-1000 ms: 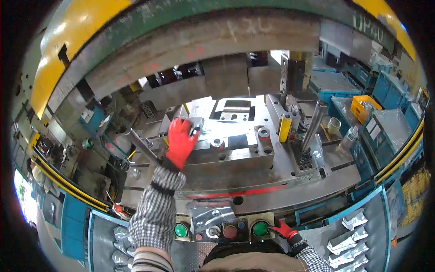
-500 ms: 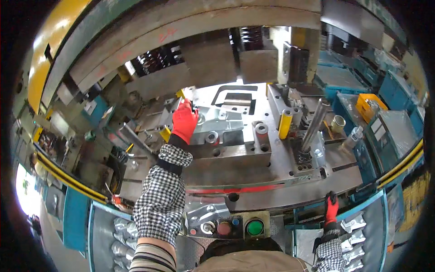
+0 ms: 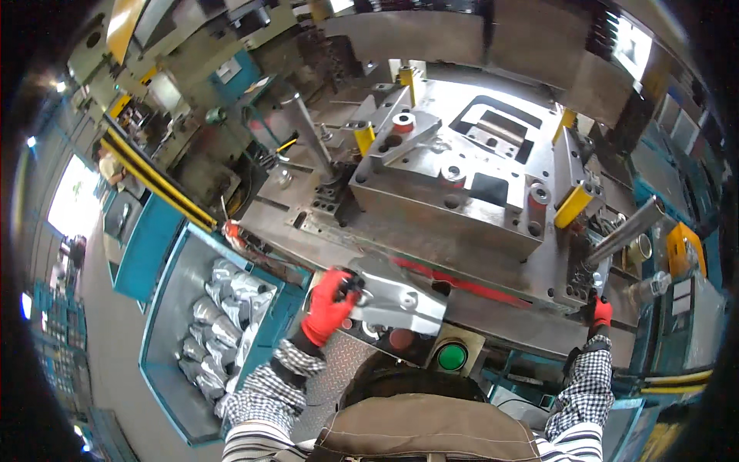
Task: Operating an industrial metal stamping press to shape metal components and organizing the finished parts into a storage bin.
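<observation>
My left hand [image 3: 329, 306], in a red glove with dark fingertips, is closed on the left end of a shiny formed sheet-metal part [image 3: 404, 300]. The part hangs tilted over the control box [image 3: 462, 339], covering part of its top. My right hand [image 3: 603, 311], also red-gloved, is at the front right edge of the press bed [image 3: 493, 316], near a steel post [image 3: 627, 231]. Its fingers are too small and partly hidden to read. Beyond both hands stands the steel die [image 3: 454, 215], with round guide bushings and yellow blocks.
A blue-rimmed bin [image 3: 165, 323] of similar metal parts [image 3: 219, 323] stands at left. A green button [image 3: 452, 356] faces me on the control box. Another steel post [image 3: 308, 131] rises left of the die. A yellow tray [image 3: 685, 248] lies at far right.
My left hand has come back from the die toward me and now holds a metal part over the control box. The view has turned left, showing more of the left bin.
</observation>
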A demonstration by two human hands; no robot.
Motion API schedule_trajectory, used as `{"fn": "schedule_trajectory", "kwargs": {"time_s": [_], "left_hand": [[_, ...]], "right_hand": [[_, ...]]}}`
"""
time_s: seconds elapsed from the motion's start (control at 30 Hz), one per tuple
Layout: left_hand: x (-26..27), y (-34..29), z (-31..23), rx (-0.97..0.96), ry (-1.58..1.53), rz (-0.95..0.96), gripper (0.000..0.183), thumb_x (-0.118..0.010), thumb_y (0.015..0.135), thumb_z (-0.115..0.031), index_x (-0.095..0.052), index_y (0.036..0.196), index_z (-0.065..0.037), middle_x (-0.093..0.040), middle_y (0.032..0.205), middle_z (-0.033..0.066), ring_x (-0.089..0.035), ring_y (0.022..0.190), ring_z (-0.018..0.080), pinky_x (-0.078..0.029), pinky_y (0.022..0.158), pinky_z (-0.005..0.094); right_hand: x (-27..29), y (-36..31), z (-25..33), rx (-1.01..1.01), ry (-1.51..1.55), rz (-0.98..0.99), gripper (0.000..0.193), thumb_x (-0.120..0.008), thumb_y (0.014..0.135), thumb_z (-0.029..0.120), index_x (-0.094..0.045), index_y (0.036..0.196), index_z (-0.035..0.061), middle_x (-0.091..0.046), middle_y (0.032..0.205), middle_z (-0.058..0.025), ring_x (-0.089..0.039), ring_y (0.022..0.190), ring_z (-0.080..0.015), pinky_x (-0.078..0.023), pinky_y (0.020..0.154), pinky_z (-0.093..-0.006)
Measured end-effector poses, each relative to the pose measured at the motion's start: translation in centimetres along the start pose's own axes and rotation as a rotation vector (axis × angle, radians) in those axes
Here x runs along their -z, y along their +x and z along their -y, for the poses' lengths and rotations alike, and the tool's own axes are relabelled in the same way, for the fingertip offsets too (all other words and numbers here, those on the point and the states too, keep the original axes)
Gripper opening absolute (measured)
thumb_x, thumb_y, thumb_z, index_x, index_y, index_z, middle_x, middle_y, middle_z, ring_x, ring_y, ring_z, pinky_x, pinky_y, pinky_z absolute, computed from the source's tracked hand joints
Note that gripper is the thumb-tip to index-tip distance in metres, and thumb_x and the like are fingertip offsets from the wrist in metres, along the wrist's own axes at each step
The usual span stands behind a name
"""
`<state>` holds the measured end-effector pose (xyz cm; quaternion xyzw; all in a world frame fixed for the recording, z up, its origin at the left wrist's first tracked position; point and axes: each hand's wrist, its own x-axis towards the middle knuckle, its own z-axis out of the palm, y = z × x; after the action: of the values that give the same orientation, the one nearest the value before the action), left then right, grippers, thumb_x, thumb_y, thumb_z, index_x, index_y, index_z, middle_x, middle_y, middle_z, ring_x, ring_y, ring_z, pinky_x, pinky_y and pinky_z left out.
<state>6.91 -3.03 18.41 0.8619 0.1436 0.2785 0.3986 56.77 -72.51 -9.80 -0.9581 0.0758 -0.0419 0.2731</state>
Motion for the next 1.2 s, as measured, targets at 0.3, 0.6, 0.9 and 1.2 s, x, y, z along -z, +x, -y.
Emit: {"fn": "schedule_trajectory", "kwargs": {"time_s": [0.3,0.6,0.9,1.2], "left_hand": [[-5.6,-5.7,9.2,0.078,0.148,-0.200,0.031,-0.075,0.079,-0.005,-0.062,0.107,-0.003,-0.061,0.105,0.0188,-0.063,0.096,0.0399,-0.051,0.082,0.0450],[-4.6,-10.4,15.7,0.265,0.105,-0.255,0.073,-0.079,0.081,-0.012,-0.047,0.145,-0.001,-0.055,0.136,0.0232,-0.055,0.126,0.0414,-0.045,0.108,0.0454],[-4.9,-8.9,17.6,0.223,0.139,-0.033,0.066,-0.063,0.088,-0.006,-0.041,0.151,0.001,-0.058,0.132,0.0283,-0.056,0.123,0.0453,-0.046,0.105,0.0483],[-5.7,-7.6,17.7,0.171,0.157,-0.038,0.069,-0.067,0.087,-0.009,-0.040,0.150,0.002,-0.057,0.127,0.0263,-0.054,0.120,0.0450,-0.044,0.102,0.0502]], "right_hand": [[6.0,5.4,-2.9,-0.148,0.181,-0.061,0.051,-0.080,0.086,0.043,-0.073,0.103,-0.0046,-0.073,0.079,-0.0128,-0.065,0.069,-0.0222,-0.050,0.067,-0.0429],[13.6,-19.6,-5.3,0.059,1.055,0.163,0.051,-0.066,0.099,0.033,-0.058,0.140,0.0039,-0.065,0.130,-0.0136,-0.063,0.118,-0.0263,-0.051,0.100,-0.0425],[19.6,-34.0,8.7,0.099,0.969,0.171,0.070,-0.056,0.102,0.038,-0.036,0.156,-0.0008,-0.047,0.151,-0.0161,-0.050,0.135,-0.0279,-0.041,0.113,-0.0430],[15.0,-21.3,45.5,0.473,1.101,0.549,0.052,-0.066,0.098,0.012,-0.051,0.144,-0.0061,-0.064,0.133,-0.0134,-0.060,0.123,-0.0209,-0.046,0.108,-0.0342]]}}
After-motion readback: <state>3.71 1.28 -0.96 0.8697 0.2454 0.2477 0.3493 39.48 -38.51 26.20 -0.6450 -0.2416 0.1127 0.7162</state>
